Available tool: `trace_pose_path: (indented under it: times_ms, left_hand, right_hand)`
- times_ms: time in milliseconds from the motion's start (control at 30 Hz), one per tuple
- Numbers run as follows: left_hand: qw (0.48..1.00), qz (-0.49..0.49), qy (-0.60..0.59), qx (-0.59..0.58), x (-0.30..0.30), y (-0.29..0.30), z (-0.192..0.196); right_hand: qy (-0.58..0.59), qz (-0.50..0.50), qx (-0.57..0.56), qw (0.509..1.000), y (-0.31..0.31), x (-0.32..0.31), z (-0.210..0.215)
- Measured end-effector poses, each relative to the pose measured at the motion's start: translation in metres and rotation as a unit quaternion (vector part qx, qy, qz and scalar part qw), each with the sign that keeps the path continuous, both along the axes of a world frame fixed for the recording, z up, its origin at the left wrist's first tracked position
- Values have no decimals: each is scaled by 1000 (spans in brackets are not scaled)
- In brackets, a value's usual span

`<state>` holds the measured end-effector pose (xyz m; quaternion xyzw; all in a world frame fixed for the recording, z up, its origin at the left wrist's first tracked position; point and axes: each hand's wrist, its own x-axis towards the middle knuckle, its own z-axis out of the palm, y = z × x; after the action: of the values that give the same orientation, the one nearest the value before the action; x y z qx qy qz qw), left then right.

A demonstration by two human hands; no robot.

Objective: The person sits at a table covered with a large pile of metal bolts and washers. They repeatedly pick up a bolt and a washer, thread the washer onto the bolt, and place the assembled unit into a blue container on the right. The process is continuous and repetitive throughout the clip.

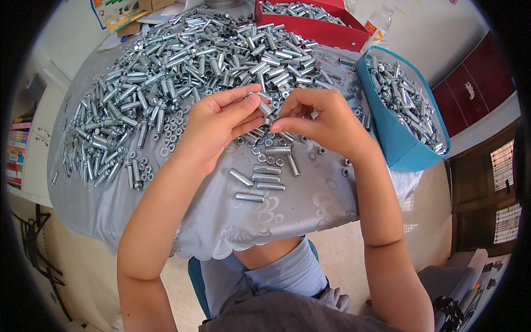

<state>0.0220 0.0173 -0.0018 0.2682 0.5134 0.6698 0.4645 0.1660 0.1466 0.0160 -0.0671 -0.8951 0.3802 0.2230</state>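
Above the middle of the table, my left hand [217,119] pinches a shiny metal sleeve anchor bolt [265,109] between thumb and fingers, tilted with its lower end to the right. My right hand [326,119] is closed at that lower end, thumb and forefinger pressed together on it. A small shiny metal piece [315,114] shows in the curled right fingers; its kind is hard to make out. Below my hands lie several loose metal sleeves [267,178] and hex nuts [270,160]. Washers and nuts [172,130] are scattered beside my left wrist.
A large heap of metal sleeves and bolts [182,61] covers the far and left table. At the right edge stands a blue bin [381,119] full of bolts. A red box [310,27] of metal parts and a plastic bottle [379,25] stand behind. A grey cloth [210,216] covers the table.
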Motion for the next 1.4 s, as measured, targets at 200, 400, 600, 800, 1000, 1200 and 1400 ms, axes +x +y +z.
trace_pose_path:
  times_ms: [200, 400, 600, 800, 1000, 1200, 1400]
  left_hand:
    - [1000, 2, -25, 6, -1, 0, 0]
    - [999, -1, -42, 4, 0, 0, 0]
    - [998, -14, -69, 3, -2, -1, -1]
    - [997, -40, -69, 9, -3, -2, -1]
    - [996, -44, -72, -6, 1, -2, 4]
    - [995, -63, -75, 2, -2, -2, 3]
    - [994, -95, -62, 7, -2, -2, 0]
  right_hand:
    - [24, -6, 20, 999, 0, -1, -2]
    - [84, -32, 44, 995, -3, 0, 0]
    - [138, -26, 64, 988, -1, -2, -2]
    - [155, -53, 52, 985, 1, -1, -1]
    - [151, -74, 67, 984, 4, 0, 1]
    - [148, -72, 59, 985, 2, 0, 1]
    - [160, -52, 68, 983, 0, 1, 3]
